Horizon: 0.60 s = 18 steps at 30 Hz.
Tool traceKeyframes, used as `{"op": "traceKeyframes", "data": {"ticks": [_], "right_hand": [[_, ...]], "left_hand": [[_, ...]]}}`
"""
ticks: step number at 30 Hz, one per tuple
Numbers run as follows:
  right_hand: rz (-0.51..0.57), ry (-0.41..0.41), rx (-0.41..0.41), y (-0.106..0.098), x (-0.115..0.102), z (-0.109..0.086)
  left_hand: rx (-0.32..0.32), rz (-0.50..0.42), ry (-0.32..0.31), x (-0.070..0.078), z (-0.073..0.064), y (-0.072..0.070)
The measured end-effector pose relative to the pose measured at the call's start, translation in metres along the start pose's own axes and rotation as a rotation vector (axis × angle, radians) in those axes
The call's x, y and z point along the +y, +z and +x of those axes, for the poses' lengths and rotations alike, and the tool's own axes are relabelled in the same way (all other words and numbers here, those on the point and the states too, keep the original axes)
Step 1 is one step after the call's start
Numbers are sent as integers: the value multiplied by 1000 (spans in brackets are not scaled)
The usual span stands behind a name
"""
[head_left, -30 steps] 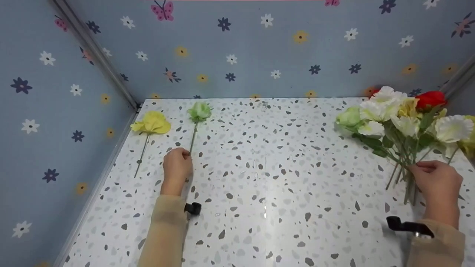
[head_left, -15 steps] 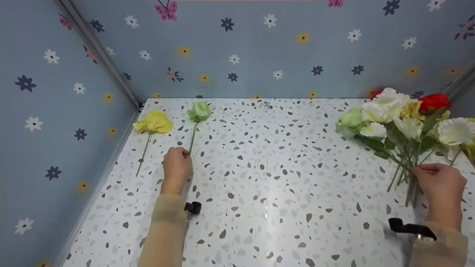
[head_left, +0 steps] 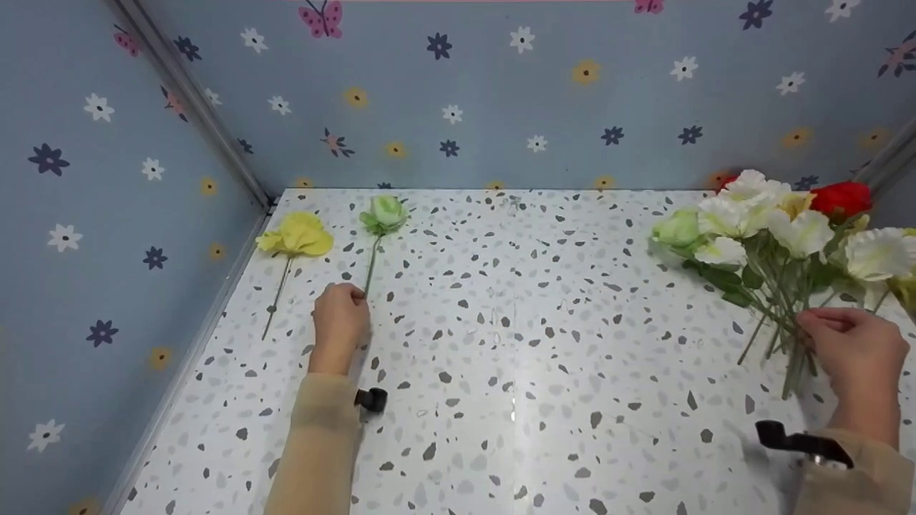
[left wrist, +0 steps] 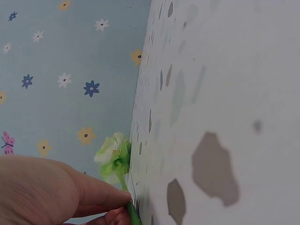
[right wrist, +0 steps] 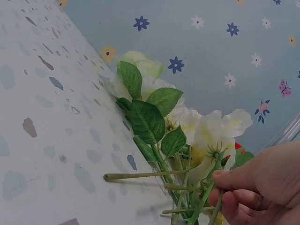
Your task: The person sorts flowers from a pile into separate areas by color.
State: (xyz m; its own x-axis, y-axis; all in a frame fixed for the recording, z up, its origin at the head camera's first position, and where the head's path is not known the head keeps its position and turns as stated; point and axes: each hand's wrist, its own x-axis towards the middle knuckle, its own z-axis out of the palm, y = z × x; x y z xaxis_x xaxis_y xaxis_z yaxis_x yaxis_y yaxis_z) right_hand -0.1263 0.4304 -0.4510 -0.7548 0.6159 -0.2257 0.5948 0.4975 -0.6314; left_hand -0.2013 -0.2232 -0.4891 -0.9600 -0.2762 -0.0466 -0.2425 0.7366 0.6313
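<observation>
In the head view my left hand (head_left: 342,318) pinches the stem of a pale green flower (head_left: 384,214) lying on the table. The left wrist view shows thumb and fingertips on that green stem (left wrist: 133,213). To its left lies a yellow flower (head_left: 297,234) with a thin stem. At the right, my right hand (head_left: 855,350) pinches the stem of a white flower (head_left: 801,232) above a pile of flowers. In the right wrist view the white flower's head (right wrist: 215,133) stands just beyond my thumb, and several crossing stems (right wrist: 140,176) lie beside it.
The pile holds another white flower (head_left: 876,254), a red flower (head_left: 841,199) and a light green flower (head_left: 676,227). The speckled white table (head_left: 515,343) meets a blue patterned wall (head_left: 501,93) behind and another blue panel (head_left: 64,286) at the left.
My right hand has shifted slightly to the right, and the white flower in it has risen over the pile and its stem has moved. My left hand has stayed on the green flower's stem.
</observation>
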Motion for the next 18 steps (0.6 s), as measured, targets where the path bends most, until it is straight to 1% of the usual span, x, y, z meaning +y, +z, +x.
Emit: {"op": "traceKeyframes", "data": {"ticks": [2,5,8,12,14,16,18], "right_hand": [[61,17,1,-2,-2,-1],[214,30,-6,-5,-7,-2],[491,5,-14,-6,-13,-6],[826,-52,-42,0,-26,-14],[967,-85,-79,4,-34,-18],[1129,-118,-155,10,-44,-23],[1256,-150,-238,18,-54,-30]], "left_hand": [[-3,1,-2,0,0,-1],[3,3,9,0,1,-1],[20,11,32,1,1,-2],[44,8,46,3,-1,-4],[52,-21,40,7,-2,-5],[51,-69,43,13,-4,-5],[37,-133,47,23,-7,-5]]}}
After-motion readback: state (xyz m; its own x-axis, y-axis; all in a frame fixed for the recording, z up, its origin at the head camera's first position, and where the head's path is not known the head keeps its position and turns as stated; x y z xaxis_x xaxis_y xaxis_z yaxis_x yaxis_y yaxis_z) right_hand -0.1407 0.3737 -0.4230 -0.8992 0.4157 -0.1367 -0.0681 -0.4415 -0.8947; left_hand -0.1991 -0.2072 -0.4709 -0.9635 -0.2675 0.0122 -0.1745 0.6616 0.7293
